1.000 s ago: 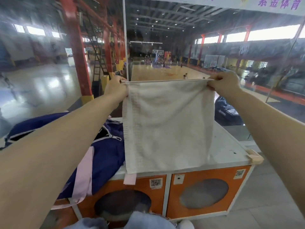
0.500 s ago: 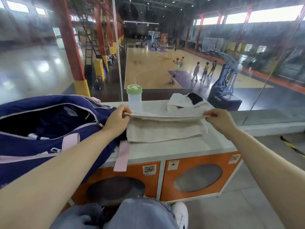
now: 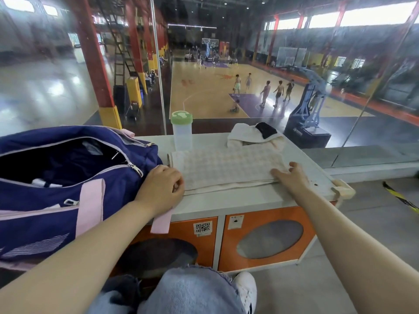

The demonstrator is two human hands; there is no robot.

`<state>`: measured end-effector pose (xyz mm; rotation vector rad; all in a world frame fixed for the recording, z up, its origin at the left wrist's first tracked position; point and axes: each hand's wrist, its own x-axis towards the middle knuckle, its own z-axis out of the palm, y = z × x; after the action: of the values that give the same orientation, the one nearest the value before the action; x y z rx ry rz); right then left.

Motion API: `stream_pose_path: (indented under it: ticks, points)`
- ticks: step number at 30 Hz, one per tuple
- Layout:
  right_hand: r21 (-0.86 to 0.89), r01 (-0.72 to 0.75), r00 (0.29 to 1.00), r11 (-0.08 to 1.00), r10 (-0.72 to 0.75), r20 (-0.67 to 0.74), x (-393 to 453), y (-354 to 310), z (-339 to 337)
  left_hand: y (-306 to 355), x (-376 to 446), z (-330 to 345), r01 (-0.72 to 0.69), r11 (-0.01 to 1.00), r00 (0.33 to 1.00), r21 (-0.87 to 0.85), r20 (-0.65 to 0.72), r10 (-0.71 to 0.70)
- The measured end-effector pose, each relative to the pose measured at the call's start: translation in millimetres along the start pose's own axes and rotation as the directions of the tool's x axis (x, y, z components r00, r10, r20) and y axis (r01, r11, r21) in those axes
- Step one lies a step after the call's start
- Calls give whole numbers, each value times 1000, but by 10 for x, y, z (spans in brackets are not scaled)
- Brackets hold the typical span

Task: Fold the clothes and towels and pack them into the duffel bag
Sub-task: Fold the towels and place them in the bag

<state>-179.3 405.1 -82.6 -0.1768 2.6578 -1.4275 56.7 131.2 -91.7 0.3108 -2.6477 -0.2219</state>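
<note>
Hands at folded towel's ends

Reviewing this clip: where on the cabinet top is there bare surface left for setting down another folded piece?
Bare white top runs along the near edge, in front of the folded towel, and at the right end between the right hand and the corner guard. Crowded: the duffel bag fills the left end; the bottle and a cloth pile line the back.

An indoor sports hall, seen through a glass wall: a wooden basketball court with purple key fills the upper middle of the frame, players on it, a padded hoop stand at right, red steel columns at upper left.
</note>
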Motion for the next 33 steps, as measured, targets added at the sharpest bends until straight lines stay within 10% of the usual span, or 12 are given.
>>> stream_pose_path:
  ticks: [9,17,25,28,30,33]
  points:
    - [173,-239,939,956,182,293,47,-266,-192,65,11,73,-128,975,958,182,277,74]
    - [294,-295,860,909,118,497,-197,-313,-560,204,-29,-40,-175,984,960,27,228,164]
    - [459,-386,825,800,76,560,-373,-296,-578,605,136,-132,-49,951,972,304,232,-24]
    - [416,-274,859,867,26,511,-376,-223,-512,1027,201,-53,18,986,967,-163,254,24]
    - [379,-195,837,905,-48,546,-425,-215,-490,1429,236,-6,169,793,950,-585,310,26]
    - [378,-82,850,922,-133,509,-505,-227,-439,1851,357,133,307,538,930,-785,368,7]
